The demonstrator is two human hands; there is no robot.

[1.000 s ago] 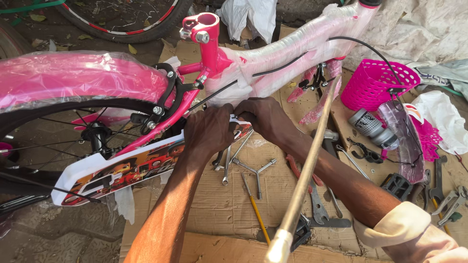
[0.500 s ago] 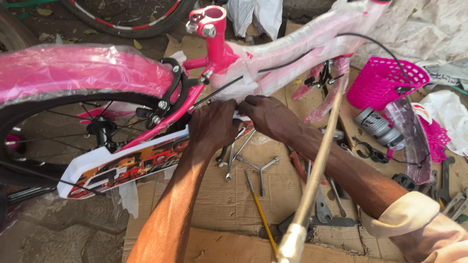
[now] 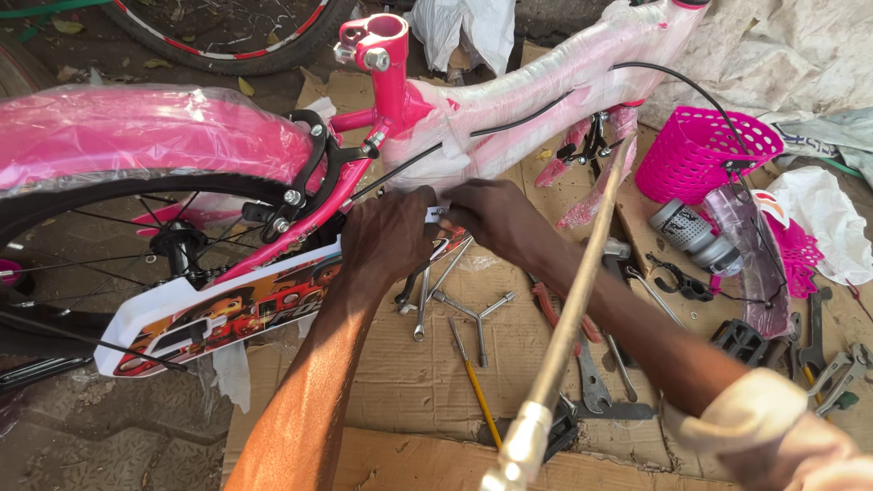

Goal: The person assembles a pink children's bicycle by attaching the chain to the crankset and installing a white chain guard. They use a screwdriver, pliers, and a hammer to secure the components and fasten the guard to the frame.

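Both hands meet at the front end of the chain guard point(image 3: 227, 314), under the pink frame point(image 3: 546, 82). The left hand point(image 3: 386, 236) is curled, fingers pressed down on the guard's upper edge; whether anything is pinched beneath them cannot be told. The right hand point(image 3: 496, 214) has its fingertips closed on a small white piece point(image 3: 435, 215), just at the tips of the left fingers, where the guard meets the frame. Against the frames of a second and half a second ago, the hands have kept to the same spot and only drawn a little closer together, so the work has stayed at this joint, by my judgement a fine fitting rather than a reach for a tool. Just below the fingers lie spanners point(image 3: 423, 291) and a three-way wrench point(image 3: 473, 314) on cardboard point(image 3: 391, 382), untouched. A metal bar point(image 3: 582, 291) slants across the right forearm
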